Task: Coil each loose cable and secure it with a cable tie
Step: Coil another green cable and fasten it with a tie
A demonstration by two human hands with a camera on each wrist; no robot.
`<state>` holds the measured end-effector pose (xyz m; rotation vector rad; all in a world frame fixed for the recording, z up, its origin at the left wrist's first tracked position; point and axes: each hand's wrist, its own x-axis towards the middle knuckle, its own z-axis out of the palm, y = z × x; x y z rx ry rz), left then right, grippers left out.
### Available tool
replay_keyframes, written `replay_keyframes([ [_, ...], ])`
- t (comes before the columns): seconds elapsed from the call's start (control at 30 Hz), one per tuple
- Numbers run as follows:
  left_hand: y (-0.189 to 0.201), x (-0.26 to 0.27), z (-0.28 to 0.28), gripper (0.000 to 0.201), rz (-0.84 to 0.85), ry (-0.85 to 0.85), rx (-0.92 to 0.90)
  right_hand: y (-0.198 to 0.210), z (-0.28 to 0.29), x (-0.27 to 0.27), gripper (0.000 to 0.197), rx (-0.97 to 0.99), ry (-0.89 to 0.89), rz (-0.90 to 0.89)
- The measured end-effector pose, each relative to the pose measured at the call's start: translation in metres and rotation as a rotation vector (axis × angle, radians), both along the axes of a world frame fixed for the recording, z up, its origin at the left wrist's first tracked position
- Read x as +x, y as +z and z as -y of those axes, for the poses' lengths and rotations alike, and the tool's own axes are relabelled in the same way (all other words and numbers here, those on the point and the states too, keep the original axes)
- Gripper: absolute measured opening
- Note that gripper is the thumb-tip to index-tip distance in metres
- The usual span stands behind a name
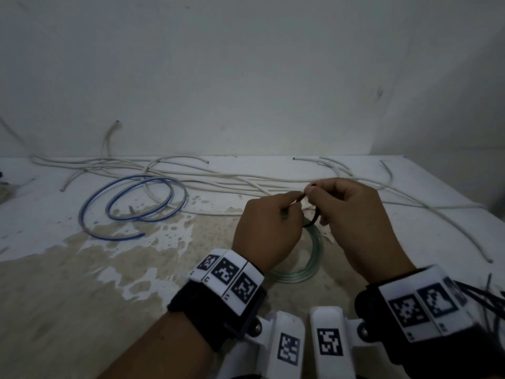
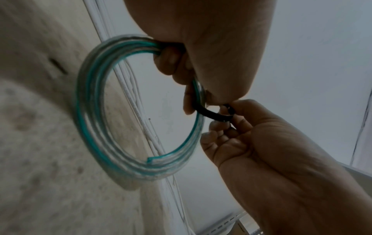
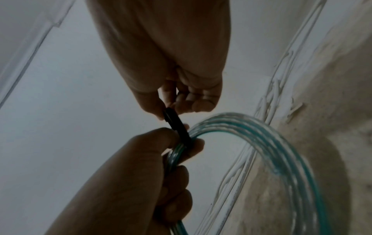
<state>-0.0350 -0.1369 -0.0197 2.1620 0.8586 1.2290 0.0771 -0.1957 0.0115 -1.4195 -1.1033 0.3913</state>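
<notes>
A green-striped clear coil (image 2: 94,111) is held up just above the surface (image 1: 68,296), near its front middle, between both hands. The left hand (image 1: 266,231) is curled round the top of the coil, its grip pressed onto the bundled turns, as is seen in the left wrist view, where the tubing passes through the closed fingers (image 2: 171,63). A black tie (image 2: 213,114) is looped round the coil beside that grip. The tie's end is pinched between thumb and forefinger of the right hand (image 1: 352,214), the other fingers (image 2: 217,139) being curled loosely under it. In the right wrist view the tie (image 3: 178,127) is seen running from the right fingertips down to the coil (image 3: 281,151), where it is pressed against the tubing by the left thumb (image 3: 161,136). Whether the tie is already locked cannot be told. A blue-striped tube (image 1: 131,206) is laid in loose open turns on the surface, well to the left of the hands. Several white cables (image 1: 218,176) are spread uncoiled along the back of the surface, by the wall (image 1: 246,77). More black ties (image 1: 483,299) are seen at the right edge, behind the right wrist. The surface is stained and worn in front.
</notes>
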Motion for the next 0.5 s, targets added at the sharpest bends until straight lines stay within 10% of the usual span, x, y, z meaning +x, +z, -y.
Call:
replay_keyframes([
  [0.5,0.0003,0.0031,-0.0016,0.035,-0.047,-0.037,0.095,0.0011,0.0006,-0.0035,0.022,0.021,-0.007,0.114],
])
